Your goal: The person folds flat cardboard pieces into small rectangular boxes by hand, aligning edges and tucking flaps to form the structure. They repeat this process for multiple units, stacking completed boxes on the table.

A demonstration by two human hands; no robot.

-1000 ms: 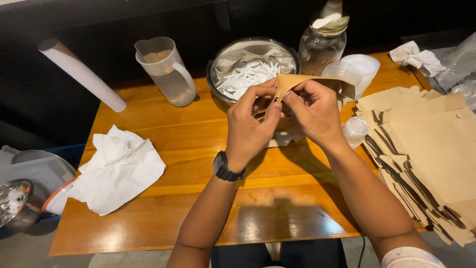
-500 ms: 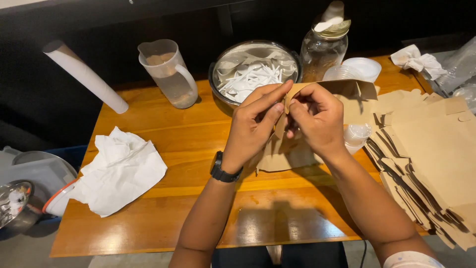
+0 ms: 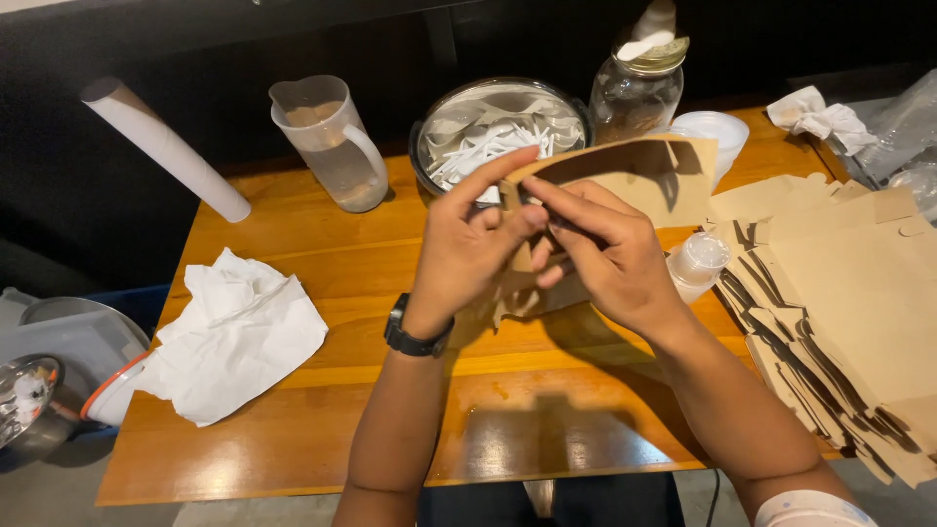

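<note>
Two hands are raised over the middle of the wooden table (image 3: pixel 293 390), both pinched on one brown cardboard blank (image 3: pixel 634 176) held half folded in the air. The left hand (image 3: pixel 468 244), with a black watch at the wrist, is closed on the blank's near left corner; the right hand (image 3: pixel 605 259) is clenched on the same edge just beside it, fingers pressing a flap inward. The blank's far panel stands open toward 1 o'clock. A stack of flat brown blanks (image 3: pixel 849 312) lies at 3 o'clock, a small clear cup (image 3: pixel 698 259) just right of the right hand. A bowl of white cutlery (image 3: pixel 498 137) sits at 12 o'clock, a clear jug (image 3: pixel 332 146) at 11, a crumpled white cloth (image 3: pixel 234 337) at 9. Likely risks: the flap creased off its score line or torn if pressed unevenly; the cup knocked over by the right wrist.
</note>
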